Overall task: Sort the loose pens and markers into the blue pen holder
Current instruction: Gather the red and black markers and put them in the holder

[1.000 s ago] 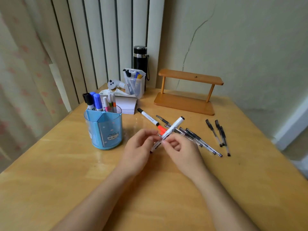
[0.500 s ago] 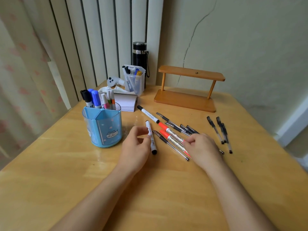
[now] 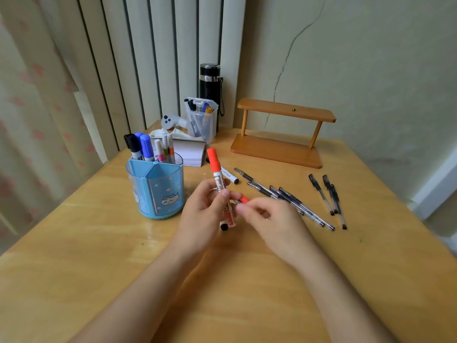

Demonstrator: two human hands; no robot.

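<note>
Found mid-transfer. Left hand (image 3: pixel 205 214), fingers closed round red marker (image 3: pixel 217 177) (cap up, nearly upright), just right of holder (image 3: pixel 158 191). Right hand (image 3: pixel 269 219), fingers curled at second red marker (image 3: pixel 244 199); grip not discernible. Pens (image 3: pixel 291 199) left loose on bench (image 3: pixel 247 280). Next: carry left, lower into open compartment.

pen holder (image 3: pixel 155 191) left of hands, loose pens (image 3: pixel 291 196) right, shelf (image 3: pixel 279 134) behind

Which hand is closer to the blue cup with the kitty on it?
Left. The left hand holds a red marker just right of the blue pen holder; the right hand is farther right, beyond the left hand.
</note>
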